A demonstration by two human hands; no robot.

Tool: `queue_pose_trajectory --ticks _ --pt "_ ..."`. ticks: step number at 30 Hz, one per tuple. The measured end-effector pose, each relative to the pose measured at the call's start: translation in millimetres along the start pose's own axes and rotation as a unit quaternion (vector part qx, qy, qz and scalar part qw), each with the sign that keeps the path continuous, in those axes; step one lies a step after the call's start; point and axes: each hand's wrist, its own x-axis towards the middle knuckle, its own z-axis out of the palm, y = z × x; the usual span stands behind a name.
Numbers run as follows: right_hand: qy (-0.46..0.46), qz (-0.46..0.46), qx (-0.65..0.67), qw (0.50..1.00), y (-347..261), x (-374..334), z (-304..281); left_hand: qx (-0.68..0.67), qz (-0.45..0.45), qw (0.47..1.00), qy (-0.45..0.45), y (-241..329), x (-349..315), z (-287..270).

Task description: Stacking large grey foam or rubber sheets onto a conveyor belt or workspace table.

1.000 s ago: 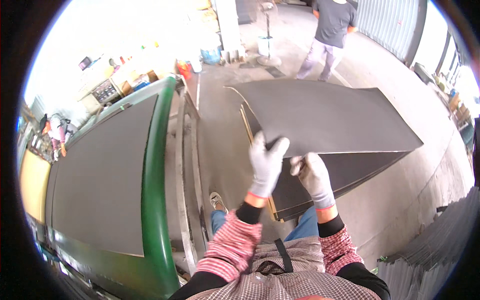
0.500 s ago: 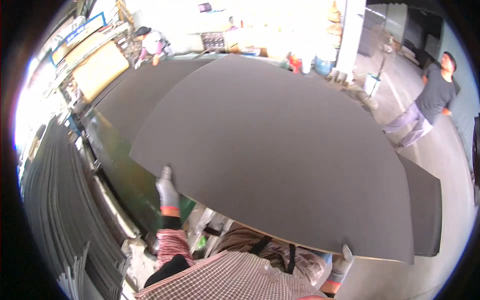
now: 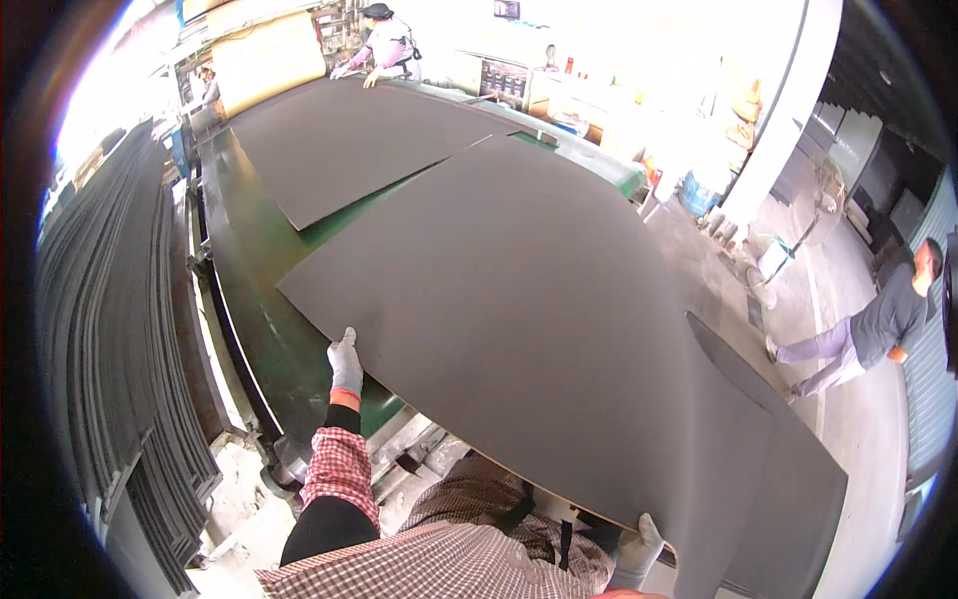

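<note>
A big dark grey flexible sheet (image 3: pixel 499 299) stretches out in front of me, its right side drooping past the edge of the green-topped table. My left hand (image 3: pixel 345 364), in a grey glove with a red cuff, grips the near left edge, thumb on top and fingers hidden beneath. At the near right edge my right hand (image 3: pixel 639 549), gloved the same, also pinches the sheet from below with its thumb showing. A second dark sheet (image 3: pixel 349 150) lies flat farther along the green tabletop (image 3: pixel 249 230), and a gap separates the two.
Tall stacks of dark sheets (image 3: pixel 110 290) stand on the left. A co-worker (image 3: pixel 387 45) leans over the table's far end, by a tan roll (image 3: pixel 269 65). Another person (image 3: pixel 868 319) walks on the right near a standing fan (image 3: pixel 820 200). A blue container (image 3: pixel 702 192) stands beyond the table.
The held sheet has come away from the far sheet, opening a green gap, and its right side now bends downward. My view has swung left; both hands keep their grip.
</note>
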Motion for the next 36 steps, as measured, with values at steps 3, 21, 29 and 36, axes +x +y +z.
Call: queue_pose_trajectory --ticks 3,21,29,36 --pt "-0.002 -0.044 -0.043 0.998 -8.7 8.2 -18.5 0.010 0.065 0.998 -0.023 2.6 15.5 32.1" --pt "-0.022 0.124 -0.337 0.933 80.8 18.8 111.3 0.735 0.200 0.629 -0.155 -10.5 -56.3 97.4" --pt "0.108 0.143 0.207 0.962 118.5 46.8 -9.7 0.690 0.407 0.585 -0.126 25.1 45.3 88.7" --pt "0.132 0.215 0.323 0.912 124.8 26.8 -71.4 0.812 0.397 0.417 -0.094 15.0 13.2 155.0"
